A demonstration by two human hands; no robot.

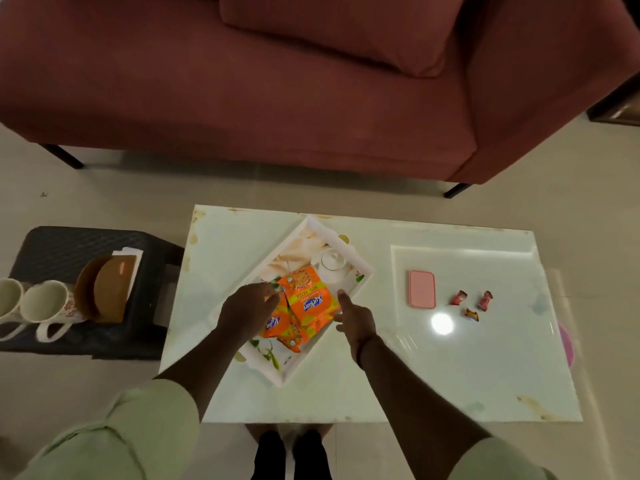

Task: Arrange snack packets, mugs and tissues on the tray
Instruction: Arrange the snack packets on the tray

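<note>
We judge the orange snack packets (304,306), piled in the tray's (363,271) near half, light, soft and slippery, best gripped at their sealed edges; left hand (249,306) curls over them, right hand (353,318) hovers spread, index extended.

A white glossy low table (450,375) stands on a pale tiled floor (104,188), with brownish marks along its edges and a bright light reflection on its right half. On that right half lie a pink flat rectangular case (421,289) and, just right of it, three small wrapped candies (471,303), set apart from one another. Beyond the table stands a maroon sofa (242,98) on dark legs, with a matching cushion (346,26). A black plastic stool (86,244) stands left of the table, carrying a brown curved holder (107,292).
</note>
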